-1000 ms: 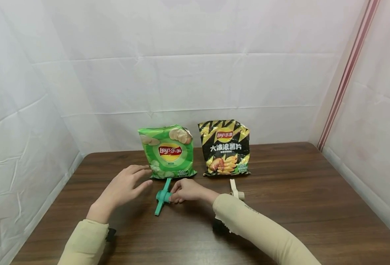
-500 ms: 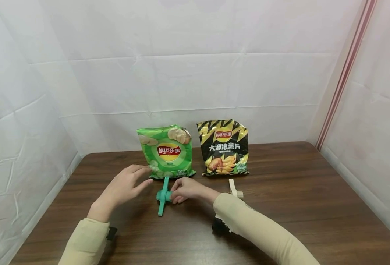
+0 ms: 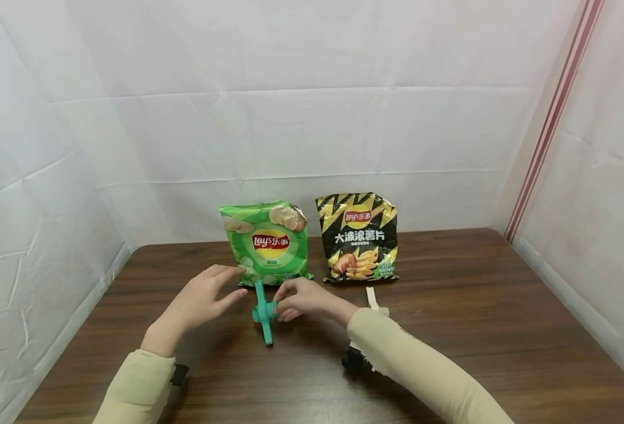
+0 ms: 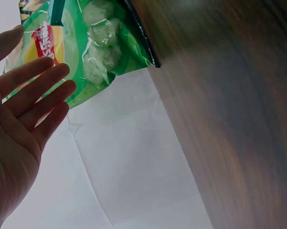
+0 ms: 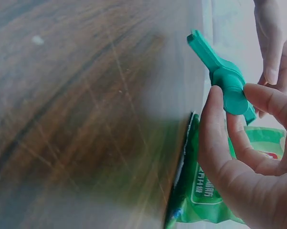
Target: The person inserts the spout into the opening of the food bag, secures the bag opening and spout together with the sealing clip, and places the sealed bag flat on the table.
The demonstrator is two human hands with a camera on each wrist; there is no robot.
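Note:
A teal bag clip (image 3: pixel 264 313) with a round spout cap (image 5: pixel 235 100) is in front of the green Lay's chip bag (image 3: pixel 269 244) in the head view. My right hand (image 3: pixel 302 298) pinches the cap between thumb and fingertips; the right wrist view shows the fingers (image 5: pixel 212 124) around it. To the left of the clip, my left hand (image 3: pixel 199 297) is held with its fingers spread, fingertips right at the bag's lower left edge. In the left wrist view its palm (image 4: pixel 14 138) faces the bag with nothing in it.
A black and yellow Lay's bag (image 3: pixel 358 238) stands to the right of the green one. Below it lies a cream clip (image 3: pixel 372 298), partly hidden by the right sleeve (image 3: pixel 397 347). White sheeting (image 3: pixel 301 135) rises behind the brown wooden table (image 3: pixel 492 306).
The teal clip has turned in my right fingers: its far end has swung left and its near end right. The right hand has shifted very slightly right. The left hand has barely moved.

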